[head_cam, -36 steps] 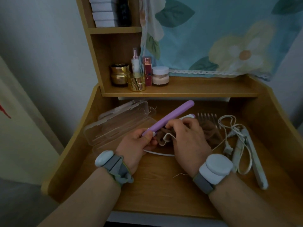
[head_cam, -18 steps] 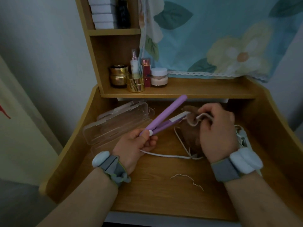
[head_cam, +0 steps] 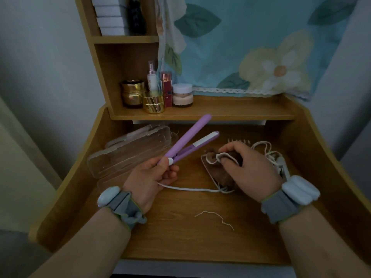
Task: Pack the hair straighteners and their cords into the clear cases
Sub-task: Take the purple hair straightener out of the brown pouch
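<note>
Left hand up off the wooden worktop, fingers curled round the hinge end of the purple straightener, its two arms splayed open and pointing away to the right. Its white cord trails from that hand to the right hand, whose fingers pinch a loop of cord against a brown pouch. A loose thread lies nearer. Left, the clear case sits open; far right, a white straightener with tangled cord. Behind, jars on the shelf, floral cloth.

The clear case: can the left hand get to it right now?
Probably yes. The clear case lies open just beside the left hand with nothing between them, but that hand already holds the purple straightener, so it could only lower it in.
</note>
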A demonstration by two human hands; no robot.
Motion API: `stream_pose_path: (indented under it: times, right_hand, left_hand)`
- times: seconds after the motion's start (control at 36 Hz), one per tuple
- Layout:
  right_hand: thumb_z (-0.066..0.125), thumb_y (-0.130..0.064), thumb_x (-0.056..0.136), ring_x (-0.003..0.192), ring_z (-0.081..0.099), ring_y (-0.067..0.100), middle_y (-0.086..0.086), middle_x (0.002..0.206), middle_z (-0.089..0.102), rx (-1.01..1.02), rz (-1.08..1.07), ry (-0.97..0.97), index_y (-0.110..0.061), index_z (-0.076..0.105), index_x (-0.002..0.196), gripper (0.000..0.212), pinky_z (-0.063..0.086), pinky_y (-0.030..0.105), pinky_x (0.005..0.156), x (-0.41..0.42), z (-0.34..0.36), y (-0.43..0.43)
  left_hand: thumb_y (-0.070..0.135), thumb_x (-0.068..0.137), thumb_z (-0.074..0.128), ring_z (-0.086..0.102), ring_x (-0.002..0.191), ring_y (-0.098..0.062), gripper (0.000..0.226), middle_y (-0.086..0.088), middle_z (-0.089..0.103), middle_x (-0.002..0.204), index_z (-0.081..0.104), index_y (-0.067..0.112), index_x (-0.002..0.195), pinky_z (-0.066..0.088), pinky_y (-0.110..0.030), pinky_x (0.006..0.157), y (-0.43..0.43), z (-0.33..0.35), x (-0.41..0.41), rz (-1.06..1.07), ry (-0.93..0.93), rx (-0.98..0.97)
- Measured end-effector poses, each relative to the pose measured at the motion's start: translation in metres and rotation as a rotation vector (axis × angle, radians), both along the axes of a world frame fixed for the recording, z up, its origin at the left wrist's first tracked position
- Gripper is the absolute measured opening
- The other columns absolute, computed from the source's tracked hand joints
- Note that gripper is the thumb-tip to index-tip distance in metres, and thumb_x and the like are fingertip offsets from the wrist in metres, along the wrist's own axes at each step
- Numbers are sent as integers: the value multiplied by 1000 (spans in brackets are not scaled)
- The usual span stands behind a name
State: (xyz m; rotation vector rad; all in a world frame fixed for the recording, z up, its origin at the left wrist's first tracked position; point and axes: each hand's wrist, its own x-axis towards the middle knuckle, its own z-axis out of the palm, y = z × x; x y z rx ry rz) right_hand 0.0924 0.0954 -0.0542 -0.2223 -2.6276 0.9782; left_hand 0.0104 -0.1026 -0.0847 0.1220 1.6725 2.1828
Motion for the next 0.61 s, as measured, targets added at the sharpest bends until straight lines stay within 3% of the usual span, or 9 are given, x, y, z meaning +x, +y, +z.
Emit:
stream_pose_path:
  times: [0.17,0.28,0.36,0.44,0.53,0.58,0.61]
  right_hand:
    - [60,-25,89,95,53,4,-20,101,51,8,-55,52,-36,52,112,27,48,24,81,-2,-5,5]
    - [58,-22,90,89,48,-4,-28,95,45,-88,-162,255,-40,51,108,26,45,21,81,-3,-2,2]
    - [61,-22,89,91,47,-10,-28,102,45,-108,-55,379,-41,50,111,31,40,15,83,-3,7,-14]
    - [62,-24,87,113,35,-5,-23,117,37,105,157,186,-38,46,125,43,31,19,99,-10,9,-42]
    - [61,-18,87,130,23,11,-12,138,31,390,165,65,-34,47,126,45,24,30,107,-29,1,-46]
    - [58,-13,88,128,30,17,-6,137,36,354,86,111,-30,52,122,39,27,26,105,-37,-1,-38]
    - [57,-11,88,123,36,17,-3,133,40,256,27,173,-28,56,119,35,27,17,100,-37,1,-34]
  left_hand:
    - [24,94,52,62,66,-15,23,-7,70,71,62,7,107,52,-42,89,0,-3,-4,-11,-47,17]
    - [27,93,53,62,68,-16,24,-8,70,72,62,9,106,53,-41,88,0,-4,-6,-16,-43,-1]
    - [29,89,54,62,65,-15,29,-8,70,71,62,8,106,53,-41,87,0,-6,-5,-21,-14,-7]
    - [32,90,52,62,64,-15,31,-9,70,74,64,7,104,52,-40,83,-1,-6,-3,-52,8,-10]
    - [30,87,54,60,62,-14,28,-8,68,72,65,8,99,52,-39,81,0,-4,-2,-71,-7,6]
    - [28,84,56,60,60,-13,27,-7,67,68,64,8,100,53,-38,80,-1,-3,-3,-59,-21,24]
    - [27,87,55,60,60,-13,26,-7,67,68,63,8,102,54,-38,80,-1,-3,-3,-57,-22,29]
